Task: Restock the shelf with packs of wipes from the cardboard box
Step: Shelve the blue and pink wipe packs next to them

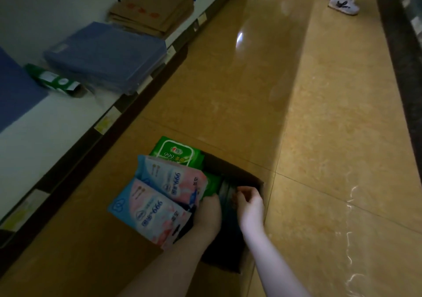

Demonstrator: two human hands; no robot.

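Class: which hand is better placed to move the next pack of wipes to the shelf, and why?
Probably the left hand: it rests against the pink-and-blue packs, on the shelf side. The right hand reaches into the dark side of the cardboard box.

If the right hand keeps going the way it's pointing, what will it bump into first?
Probably the dark pack down in the cardboard box, just ahead of the right hand. It is shadowy there, so I cannot be sure.
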